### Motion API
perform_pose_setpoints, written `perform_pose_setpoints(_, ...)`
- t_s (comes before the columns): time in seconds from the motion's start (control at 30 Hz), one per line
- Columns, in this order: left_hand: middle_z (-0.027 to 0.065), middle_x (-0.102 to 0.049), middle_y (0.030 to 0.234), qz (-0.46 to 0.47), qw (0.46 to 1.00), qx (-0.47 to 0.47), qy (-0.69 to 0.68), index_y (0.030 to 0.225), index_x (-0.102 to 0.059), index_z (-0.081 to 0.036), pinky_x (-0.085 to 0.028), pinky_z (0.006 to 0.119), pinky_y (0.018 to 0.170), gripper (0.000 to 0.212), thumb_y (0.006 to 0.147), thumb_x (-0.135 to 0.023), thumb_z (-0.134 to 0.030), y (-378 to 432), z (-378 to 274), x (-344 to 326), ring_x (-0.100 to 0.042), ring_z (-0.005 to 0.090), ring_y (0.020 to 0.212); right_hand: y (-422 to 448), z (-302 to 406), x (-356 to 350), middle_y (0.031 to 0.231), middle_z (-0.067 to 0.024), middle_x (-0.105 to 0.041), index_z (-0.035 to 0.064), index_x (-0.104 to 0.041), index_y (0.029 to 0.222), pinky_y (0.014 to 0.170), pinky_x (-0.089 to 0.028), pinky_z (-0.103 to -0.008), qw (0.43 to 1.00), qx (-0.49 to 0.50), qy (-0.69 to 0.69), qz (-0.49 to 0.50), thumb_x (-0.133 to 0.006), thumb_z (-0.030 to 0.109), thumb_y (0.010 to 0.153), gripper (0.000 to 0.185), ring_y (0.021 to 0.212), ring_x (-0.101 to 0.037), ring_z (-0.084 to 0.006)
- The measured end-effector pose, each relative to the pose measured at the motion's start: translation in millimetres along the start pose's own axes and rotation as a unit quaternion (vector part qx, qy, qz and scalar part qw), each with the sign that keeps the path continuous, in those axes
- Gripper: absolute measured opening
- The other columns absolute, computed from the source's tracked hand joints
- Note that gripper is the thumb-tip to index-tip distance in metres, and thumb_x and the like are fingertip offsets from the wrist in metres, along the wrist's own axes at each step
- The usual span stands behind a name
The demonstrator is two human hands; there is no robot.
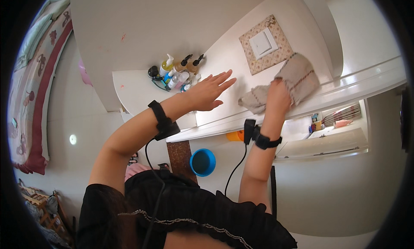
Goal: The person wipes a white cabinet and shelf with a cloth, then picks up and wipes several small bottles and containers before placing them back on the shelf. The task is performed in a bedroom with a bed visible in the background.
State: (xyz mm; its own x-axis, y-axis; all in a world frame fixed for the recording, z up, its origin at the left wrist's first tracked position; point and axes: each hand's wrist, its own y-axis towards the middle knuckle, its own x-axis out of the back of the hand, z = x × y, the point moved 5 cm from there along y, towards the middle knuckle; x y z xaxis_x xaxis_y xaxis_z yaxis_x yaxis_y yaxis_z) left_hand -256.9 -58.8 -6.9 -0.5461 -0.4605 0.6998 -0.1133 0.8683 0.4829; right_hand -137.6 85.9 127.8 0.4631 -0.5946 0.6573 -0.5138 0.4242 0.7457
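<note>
My right hand grips a light, striped cloth, bunched against the white wall beside a door frame; part of the cloth hangs out to the left of the hand. Just above it is a white light switch on a patterned square surround. My left hand is held out with its fingers spread and nothing in it. Behind the left hand, pump bottles and smaller bottles stand grouped on a white corner shelf. Each wrist wears a black strap with a cabled device.
Below lies a blue bucket beside a brown marbled threshold, with a yellow-orange container near it. A bed with a patterned cover is at the left, a wooden rack at the lower left. An opening with shelf items shows at right.
</note>
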Motion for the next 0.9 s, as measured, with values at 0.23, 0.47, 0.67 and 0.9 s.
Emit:
perform_pose_setpoints(0.23,0.0198,-0.018,0.163,0.012,1.000,-0.015,-0.025,0.158,-0.017,-0.011,-0.027,0.053,0.120,0.089,0.086,-0.070,-0.012,17.1,-14.1,4.8,-0.034,0.0371,0.144,76.8,45.6,35.9,0.107,-0.0235,-0.067,-0.0027,-0.066,0.106,0.087,-0.051,-0.0494,0.996,0.083,0.016,-0.035,-0.056,0.014,0.087,0.027,0.099,-0.064,-0.0422)
perform_pose_setpoints(0.47,0.0196,-0.018,0.163,-0.007,1.000,0.005,-0.016,0.158,-0.017,-0.011,-0.039,0.045,0.113,0.090,0.085,-0.071,-0.013,8.4,-0.3,1.7,-0.043,0.0389,0.137,139.6,55.6,-3.5,0.122,-0.0229,-0.065,-0.0016,-0.064,0.119,0.100,-0.047,-0.0462,0.995,0.099,0.031,-0.003,-0.052,0.011,0.088,0.036,0.114,-0.060,-0.0398)
perform_pose_setpoints(0.67,0.0186,-0.018,0.163,-0.034,0.999,0.036,0.006,0.158,-0.016,-0.011,-0.042,0.045,0.109,0.089,0.087,-0.070,-0.014,-12.8,25.5,18.4,-0.044,0.0391,0.135,185.7,110.1,-18.7,0.141,-0.0226,-0.054,-0.0008,-0.059,0.132,0.111,-0.040,-0.0440,0.984,0.035,0.042,0.172,-0.049,0.017,0.090,0.046,0.131,-0.050,-0.0400)
perform_pose_setpoints(0.9,0.0232,-0.021,0.161,0.000,0.994,0.109,-0.026,0.157,-0.019,-0.010,-0.043,0.044,0.108,0.087,0.088,-0.070,-0.016,-36.5,38.8,29.4,-0.047,0.0403,0.133,230.0,139.8,-85.9,0.128,-0.0284,-0.061,-0.0059,-0.061,0.123,0.098,-0.048,-0.0453,0.990,0.060,0.068,0.109,-0.052,0.019,0.095,0.038,0.115,-0.059,-0.0425)
